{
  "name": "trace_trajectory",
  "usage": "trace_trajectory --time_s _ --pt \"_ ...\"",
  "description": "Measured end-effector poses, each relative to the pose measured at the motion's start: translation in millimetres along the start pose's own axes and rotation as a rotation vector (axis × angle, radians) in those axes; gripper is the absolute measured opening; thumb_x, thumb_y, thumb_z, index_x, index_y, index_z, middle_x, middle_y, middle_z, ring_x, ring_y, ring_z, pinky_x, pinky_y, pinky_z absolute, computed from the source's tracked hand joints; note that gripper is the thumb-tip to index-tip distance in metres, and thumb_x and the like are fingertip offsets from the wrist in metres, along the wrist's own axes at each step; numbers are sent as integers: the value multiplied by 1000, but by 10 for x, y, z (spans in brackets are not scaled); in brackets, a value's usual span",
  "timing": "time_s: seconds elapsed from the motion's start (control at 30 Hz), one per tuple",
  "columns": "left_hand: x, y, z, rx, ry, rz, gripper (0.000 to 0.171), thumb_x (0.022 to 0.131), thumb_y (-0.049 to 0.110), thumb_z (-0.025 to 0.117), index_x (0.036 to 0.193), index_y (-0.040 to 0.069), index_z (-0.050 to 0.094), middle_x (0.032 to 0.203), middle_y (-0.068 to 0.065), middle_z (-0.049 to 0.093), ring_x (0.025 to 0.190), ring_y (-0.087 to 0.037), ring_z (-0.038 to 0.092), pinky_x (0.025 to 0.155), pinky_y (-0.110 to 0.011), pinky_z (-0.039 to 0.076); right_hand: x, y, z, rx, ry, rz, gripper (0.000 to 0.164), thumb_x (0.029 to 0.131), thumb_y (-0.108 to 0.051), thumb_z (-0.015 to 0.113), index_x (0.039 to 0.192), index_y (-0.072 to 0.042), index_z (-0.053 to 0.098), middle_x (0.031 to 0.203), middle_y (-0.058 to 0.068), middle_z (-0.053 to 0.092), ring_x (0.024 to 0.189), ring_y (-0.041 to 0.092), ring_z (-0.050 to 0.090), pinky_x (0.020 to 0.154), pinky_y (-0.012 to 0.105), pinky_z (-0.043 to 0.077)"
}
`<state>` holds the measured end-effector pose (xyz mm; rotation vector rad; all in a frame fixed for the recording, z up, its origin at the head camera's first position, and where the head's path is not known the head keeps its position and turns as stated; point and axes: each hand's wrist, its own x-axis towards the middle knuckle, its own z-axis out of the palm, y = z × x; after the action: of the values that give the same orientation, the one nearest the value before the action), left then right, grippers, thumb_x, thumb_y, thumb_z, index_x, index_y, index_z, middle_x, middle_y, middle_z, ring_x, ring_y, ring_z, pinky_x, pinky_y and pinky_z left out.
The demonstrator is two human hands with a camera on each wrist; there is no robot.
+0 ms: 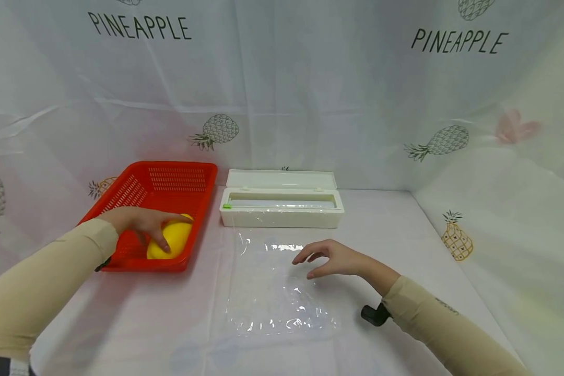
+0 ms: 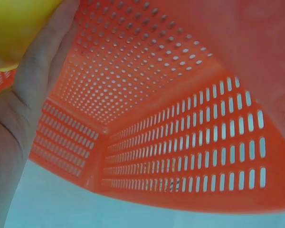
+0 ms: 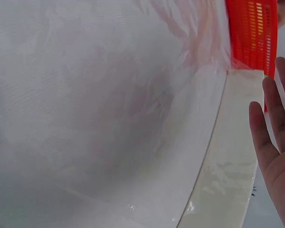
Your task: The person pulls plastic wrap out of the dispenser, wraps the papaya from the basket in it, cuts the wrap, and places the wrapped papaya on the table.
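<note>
Inside the red basket [image 1: 183, 196], my left hand [image 1: 143, 223] grips a smooth, rounded yellow fruit [image 1: 177, 237], with the thumb on its near side and fingers over the top. The left wrist view shows part of the yellow fruit [image 2: 19, 28] against the hand, its far side out of frame. A sheet of clear plastic wrap [image 1: 263, 292] lies flat on the table, drawn from a white wrap dispenser [image 1: 282, 218]. Over the sheet's right part hovers my right hand [image 1: 331, 258], fingers loosely bent and holding nothing.
The dispenser's lid [image 1: 282, 180] stands raised at the back, with a small green piece [image 1: 227, 206] at its left end. A pineapple-print sheet [image 1: 310, 104] hangs behind and at the sides. The basket stands left of the dispenser.
</note>
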<state>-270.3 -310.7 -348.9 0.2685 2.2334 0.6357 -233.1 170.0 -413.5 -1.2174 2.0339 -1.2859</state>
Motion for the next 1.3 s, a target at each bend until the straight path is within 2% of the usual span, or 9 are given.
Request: trace_trajectory --time_s 0.2,0.3,0.43,0.53,0.7,0.83,1.03,1.13,1.3 --pt "-63 -73 -103 2 47 65 96 77 19 84 154 17 26 138 -28 27 118 -46 36 78 -43 57 70 -28 -25 8 17 -8 36 83 -3 75 118 -4 67 119 10 66 114 31 58 98 56 42" --pt "-131 -104 -202 11 116 107 97 78 22 83 155 17 24 141 -28 24 117 -46 36 79 -42 56 119 -49 -41 15 48 -10 37 82 3 74 118 -2 66 119 10 66 113 30 59 98 56 42" --pt "-267 -76 -341 69 258 205 93 79 24 82 154 18 26 137 -27 29 112 -45 39 75 -40 56 213 -77 -43 25 110 -5 40 82 9 71 120 2 64 121 16 64 114 33 57 99 55 42" --pt "-363 41 -426 89 353 253 91 81 25 81 153 23 26 138 -24 31 112 -44 40 76 -42 55 292 -107 -39 50 177 -9 40 82 8 71 121 3 64 123 17 63 116 35 56 100 55 41" --pt "-463 408 -440 77 424 302 93 80 21 82 154 28 26 146 -18 30 121 -42 38 87 -50 51 419 -181 -30 90 319 -65 40 81 6 74 120 1 65 122 14 64 113 28 59 100 51 42" --pt "-450 726 -326 80 393 397 92 80 18 82 153 26 27 147 -14 32 122 -37 42 89 -46 51 500 -247 -18 140 407 -132 43 80 7 74 122 3 62 125 19 61 115 33 56 100 52 42" --pt "-186 1030 -16 13 259 522 92 78 21 83 152 34 29 149 -7 30 124 -37 44 88 -42 52 593 -347 12 183 469 -178 60 77 12 75 132 4 54 136 17 53 126 41 46 104 49 40" --pt "-52 1187 194 -14 158 573 91 79 23 83 151 39 29 153 -3 24 126 -39 44 90 -41 52 601 -362 29 179 462 -157 74 76 12 76 142 -3 46 145 8 45 134 33 41 107 44 38" --pt "95 1387 470 -33 24 643 90 80 22 82 151 40 29 156 5 21 128 -36 43 88 -39 53 583 -331 34 201 376 -147 94 75 17 74 153 -10 29 157 6 27 140 29 33 108 46 35"
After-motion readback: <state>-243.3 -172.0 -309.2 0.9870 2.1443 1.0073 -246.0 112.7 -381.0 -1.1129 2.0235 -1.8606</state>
